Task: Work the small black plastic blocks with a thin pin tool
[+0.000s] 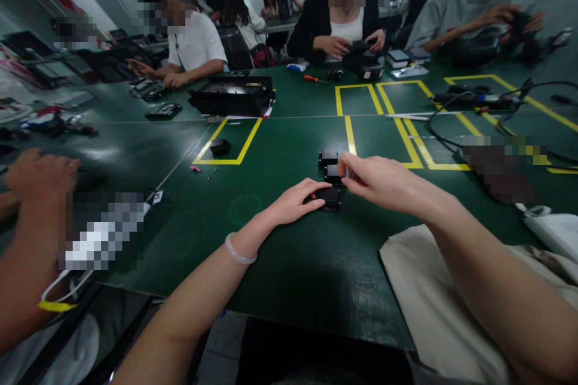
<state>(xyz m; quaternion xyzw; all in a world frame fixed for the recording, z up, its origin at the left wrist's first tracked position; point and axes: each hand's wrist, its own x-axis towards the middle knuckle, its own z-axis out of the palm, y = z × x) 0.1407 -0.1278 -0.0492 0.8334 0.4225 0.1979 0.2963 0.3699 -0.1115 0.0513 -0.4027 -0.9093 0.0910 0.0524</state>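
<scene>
Three small black boxes lie in a short column on the green table [289, 258]. My left hand [300, 200] rests at the nearest box [332, 200], thumb and fingers apart at its left side and top edge. At the right end of the middle box [333, 173] is my right hand [361, 177], its fingers curled together; whatever they pinch is too small or hidden to name. The farthest box [328, 157] sits just beyond, with neither hand clearly on it.
Another black box [220, 146] lies inside a yellow tape outline. A large black tray [232, 96] is farther back. Beige cloth [415, 277] covers the right front edge. Cables [433, 126] lie right. Another person's arm [36, 240] is at left; more people sit across.
</scene>
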